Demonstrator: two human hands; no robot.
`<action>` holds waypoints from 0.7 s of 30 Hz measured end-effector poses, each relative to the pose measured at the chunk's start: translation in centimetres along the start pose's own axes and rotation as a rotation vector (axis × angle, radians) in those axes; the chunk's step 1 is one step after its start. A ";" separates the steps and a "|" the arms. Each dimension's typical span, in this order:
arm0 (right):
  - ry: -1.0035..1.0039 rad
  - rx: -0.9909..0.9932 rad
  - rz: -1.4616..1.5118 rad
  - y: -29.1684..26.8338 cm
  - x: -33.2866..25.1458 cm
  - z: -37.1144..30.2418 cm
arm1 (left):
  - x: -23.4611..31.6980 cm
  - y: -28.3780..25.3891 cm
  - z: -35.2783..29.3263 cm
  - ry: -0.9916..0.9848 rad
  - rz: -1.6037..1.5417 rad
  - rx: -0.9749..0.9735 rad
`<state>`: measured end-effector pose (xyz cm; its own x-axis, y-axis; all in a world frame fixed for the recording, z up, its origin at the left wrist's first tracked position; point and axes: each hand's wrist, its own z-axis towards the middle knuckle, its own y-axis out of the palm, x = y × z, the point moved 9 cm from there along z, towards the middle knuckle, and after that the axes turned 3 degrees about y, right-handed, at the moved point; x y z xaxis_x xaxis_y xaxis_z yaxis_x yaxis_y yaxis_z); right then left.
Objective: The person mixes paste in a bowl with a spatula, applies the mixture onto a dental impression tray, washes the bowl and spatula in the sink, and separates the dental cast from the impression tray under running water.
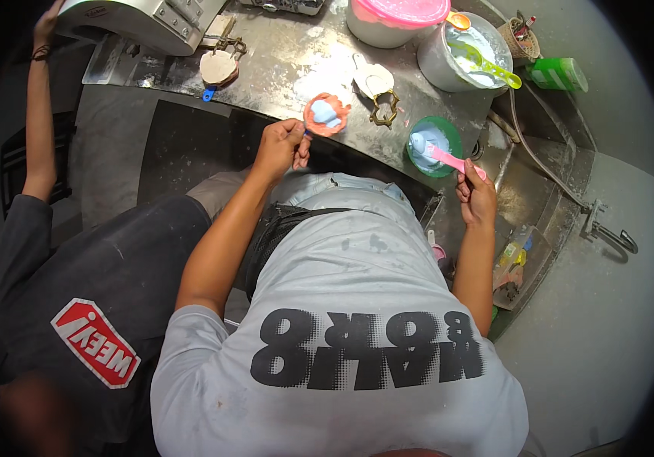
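My left hand (280, 148) is closed round the handle of a dental impression tray, over the counter's front edge. Orange-pink impression material (338, 105) fills this tray, with pale blue wet plaster (325, 114) in its middle. In my right hand (477, 196) is a pink spatula (455, 161), gripped by its handle end. Its blade reaches into a green mixing bowl (455, 132) that holds more pale blue plaster. Behind the tray lies a white plaster cast (373, 77) with a brass hinged articulator (383, 110).
A grey bucket (435, 62) of white powder holds a green scoop (495, 72); a pink-lidded tub (399, 9) stands beside it. Another tray with a cast (219, 68) lies left. A sink (544, 164) with a hose is right. On the left, a co-worker (106, 266) touches a grey machine (133, 24).
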<state>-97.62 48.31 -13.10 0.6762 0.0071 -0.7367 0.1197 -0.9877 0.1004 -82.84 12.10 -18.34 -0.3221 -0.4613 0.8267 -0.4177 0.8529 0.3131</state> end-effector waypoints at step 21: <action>-0.878 0.088 -0.517 10.4 -9.8 -9.9 | 3.0 10.8 2.1 0.021 0.044 -0.262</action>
<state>-95.78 39.50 1.83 -0.2186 0.3540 -0.9093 0.1684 -0.9042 -0.3925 -90.09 19.43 -13.50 -0.3166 -0.4192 0.8509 -0.1683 0.9076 0.3845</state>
